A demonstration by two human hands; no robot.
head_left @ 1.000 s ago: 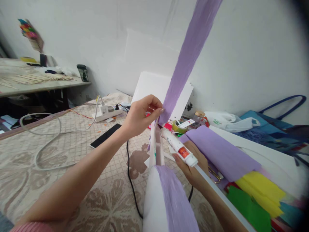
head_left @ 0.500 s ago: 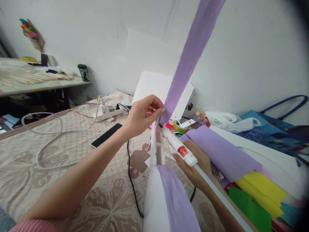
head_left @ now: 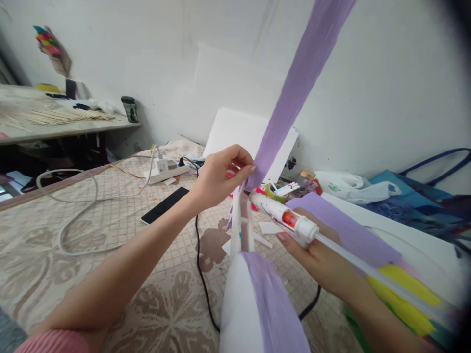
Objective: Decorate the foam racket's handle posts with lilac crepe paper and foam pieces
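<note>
My left hand (head_left: 224, 174) pinches the lower part of a long purple crepe paper strip (head_left: 290, 98) that rises toward the top right. Its fingertips are at the far end of a white frame (head_left: 241, 228) with an open channel. My right hand (head_left: 312, 250) is wrapped around a white hot glue gun (head_left: 281, 215), whose nozzle points at the channel beside the strip's lower end. A clear glue stick (head_left: 368, 267) sticks out of the gun's back. Nearer to me, the frame's rounded white part (head_left: 241, 304) is partly covered with purple crepe paper (head_left: 277, 304).
A black phone (head_left: 165, 206) and a white power strip (head_left: 167, 174) with cables lie left on the patterned tablecloth (head_left: 154, 279). Purple sheets (head_left: 342, 230), yellow paper (head_left: 408, 294), a plastic bag (head_left: 342, 184) and a blue bag (head_left: 393, 186) are at right. White boards (head_left: 235, 130) lean behind.
My right hand and the glue gun have swung to the right at the back, while the nozzle stays near the channel. My left hand keeps its pinch on the strip.
</note>
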